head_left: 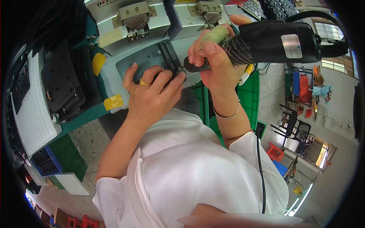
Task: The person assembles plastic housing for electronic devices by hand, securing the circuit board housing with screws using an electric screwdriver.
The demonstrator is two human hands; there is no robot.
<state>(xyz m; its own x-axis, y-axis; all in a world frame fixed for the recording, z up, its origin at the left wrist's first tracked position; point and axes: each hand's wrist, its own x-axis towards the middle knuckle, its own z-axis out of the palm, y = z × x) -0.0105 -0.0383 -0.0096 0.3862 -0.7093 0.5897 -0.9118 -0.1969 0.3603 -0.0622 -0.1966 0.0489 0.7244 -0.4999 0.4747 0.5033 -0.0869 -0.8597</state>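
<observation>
My right hand (218, 57) is wrapped round a black powered screwdriver (262, 43), a pale green wrap on one finger. The tool lies nearly level, its tip pointing left at the near corner of a dark plastic panel (146, 59). My left hand (154, 85), a gold ring on one finger, grips that panel's near edge with bent fingers. Its fingertips are close beside the screwdriver tip, at the end of a black ribbed strip (169, 55) along the panel's right side. Whether a screw sits under the tip is too small to tell.
Two metal-fronted machines (135, 17) stand behind the panel. Black plastic parts (62, 81) lie on a white textured tray (36, 125) at the left. Yellow tags (113, 102) lie by the panel. A black cable (260, 167) hangs by my right arm, near green crates (249, 95).
</observation>
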